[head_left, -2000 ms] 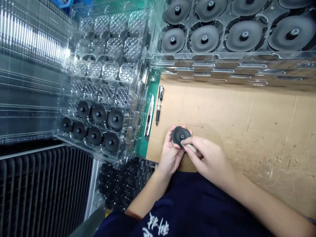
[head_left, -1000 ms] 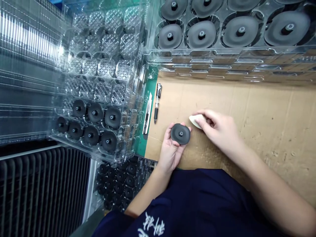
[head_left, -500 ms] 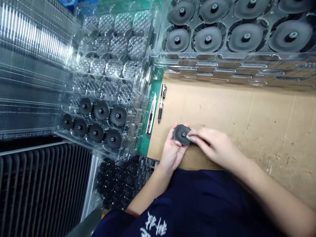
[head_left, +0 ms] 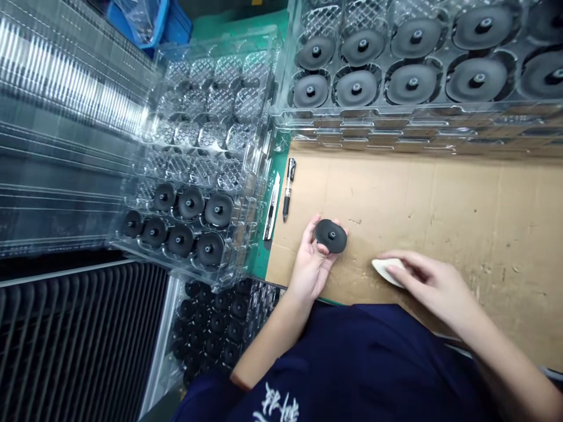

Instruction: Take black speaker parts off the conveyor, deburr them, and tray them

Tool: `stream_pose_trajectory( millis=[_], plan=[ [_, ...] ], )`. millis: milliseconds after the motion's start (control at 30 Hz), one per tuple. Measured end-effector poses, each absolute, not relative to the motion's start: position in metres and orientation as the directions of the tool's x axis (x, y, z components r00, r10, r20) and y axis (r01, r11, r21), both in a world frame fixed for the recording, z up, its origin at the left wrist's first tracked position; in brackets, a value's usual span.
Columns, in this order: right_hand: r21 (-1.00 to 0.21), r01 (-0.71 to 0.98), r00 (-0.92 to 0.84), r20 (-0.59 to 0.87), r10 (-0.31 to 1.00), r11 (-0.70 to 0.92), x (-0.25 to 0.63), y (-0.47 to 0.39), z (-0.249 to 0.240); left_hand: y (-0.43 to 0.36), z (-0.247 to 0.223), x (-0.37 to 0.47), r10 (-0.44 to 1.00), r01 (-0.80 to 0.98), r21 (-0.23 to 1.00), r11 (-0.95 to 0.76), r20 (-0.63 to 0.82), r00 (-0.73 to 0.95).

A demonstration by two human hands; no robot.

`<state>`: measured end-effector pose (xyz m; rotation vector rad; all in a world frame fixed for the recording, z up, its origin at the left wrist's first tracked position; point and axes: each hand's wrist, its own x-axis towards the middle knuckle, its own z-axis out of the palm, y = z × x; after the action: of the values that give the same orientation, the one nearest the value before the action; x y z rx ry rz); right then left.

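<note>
- The work appears to be partway through. One dark disc (head_left: 331, 236) is in hand, and the pale pad (head_left: 389, 271) stands apart from it. Whether this disc needs any more handling cannot be told from its surface.
- Seven similar discs sit in the left-side tray (head_left: 180, 240): four in the row nearest the person and three in the row behind. The pockets farther back show crosshatched bottoms.
- The far tray (head_left: 412, 82), beyond the cardboard, carries at least two rows of the same parts. Which of the two groups is finished and which is left cannot be settled from this view.
- The left hand (head_left: 312, 269) grasps the dark disc by its edge, with fingers (head_left: 311, 228) on both sides of it. The broad face and its central stub turn upward, uncovered by the fingers.
- The right hand (head_left: 435, 288) pinches the pale pad between thumb and fingers. The pad's narrow end protrudes toward the left hand. Pad and right-hand fingers are clear of the disc, off to its right.
- The disc is over the cardboard (head_left: 431, 193), near its left edge and in front of the person's dark shirt (head_left: 352, 357). How high the hands are above the cardboard is hard to judge.
- Just beyond the left hand, a pen (head_left: 288, 190) lies on the cardboard. Beside it, a utility knife (head_left: 271, 206) lies along the green strip of bench (head_left: 263, 258).
</note>
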<state>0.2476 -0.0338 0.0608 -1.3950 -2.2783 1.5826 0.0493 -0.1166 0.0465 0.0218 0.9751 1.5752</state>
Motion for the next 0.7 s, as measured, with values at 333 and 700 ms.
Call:
stream_pose_trajectory(
  millis=[333,700],
  plan=[
    [-0.902,0.395,-0.504,-0.054,0.862,0.174,0.209,-0.043,0.121,-0.131,0.090,0.068,0.848,-0.801,0.578,0.158,-0.495,-0.190],
    [-0.803,0.243,-0.642,0.287,0.711,0.544,0.192,-0.065,0.156,-0.144,0.112,0.077,0.890,-0.713,0.689,0.129,-0.398,-0.224]
  ],
)
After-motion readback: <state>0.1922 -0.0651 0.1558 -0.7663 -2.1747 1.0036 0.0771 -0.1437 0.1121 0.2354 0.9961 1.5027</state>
